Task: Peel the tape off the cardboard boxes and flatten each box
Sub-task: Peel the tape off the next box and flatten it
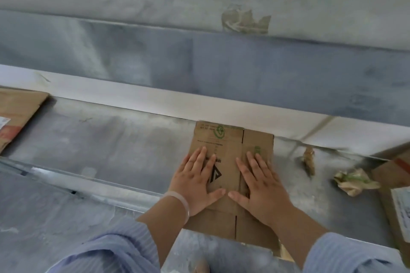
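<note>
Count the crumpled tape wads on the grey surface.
2: a small brown crumpled tape wad right of the flattened brown cardboard box, a larger pale wad farther right. Others may be hidden.

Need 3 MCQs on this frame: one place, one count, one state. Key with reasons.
1. Where does the crumpled wad lie from the box?
A. left
B. right
C. on top

2. How many hands press the box?
A. none
B. one
C. two

3. The box is:
A. upright and sealed
B. flat
C. torn in half

Key:
1. B, the wad sits beyond the box's right edge.
2. C, the left hand and right hand both lie on it, fingers straight.
3. B, it lies collapsed under the palms.
</note>
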